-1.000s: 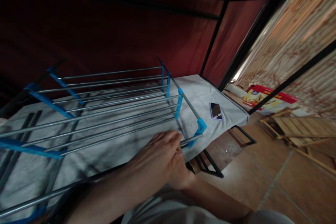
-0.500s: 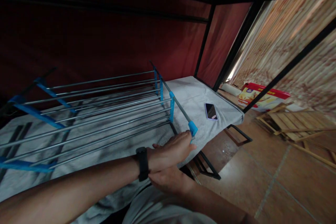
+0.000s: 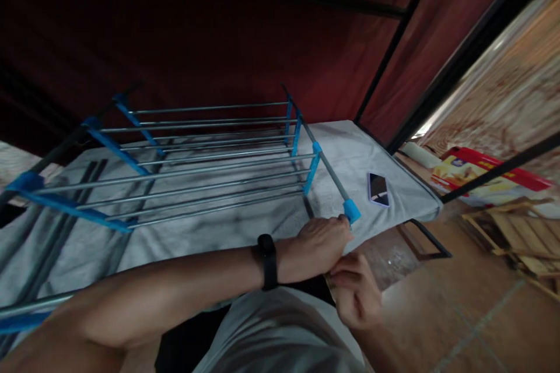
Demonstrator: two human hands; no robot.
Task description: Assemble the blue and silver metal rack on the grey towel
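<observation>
A shoe rack (image 3: 231,172) of grey metal tubes and blue plastic brackets lies on its side across a light grey cloth cover. My left hand (image 3: 321,245), with a black band on its wrist, reaches across to the rack's near right corner. Its fingers close around the end by a blue plastic connector (image 3: 351,210); the fingertips are partly hidden. Just below and to the right, my right hand (image 3: 356,291) is closed with curled fingers, close to my left hand. Whatever it may hold is hidden.
A phone (image 3: 378,189) lies on the grey cover (image 3: 341,140) right of the rack. Dark metal bed-frame posts (image 3: 389,61) stand behind and at right. On the tiled floor are a red and yellow box (image 3: 485,175) and a folded wooden piece (image 3: 520,233).
My view has swung left, so the rack appears farther right. My right hand has moved from under my left wrist to beside the left fingers, and now curls closed.
</observation>
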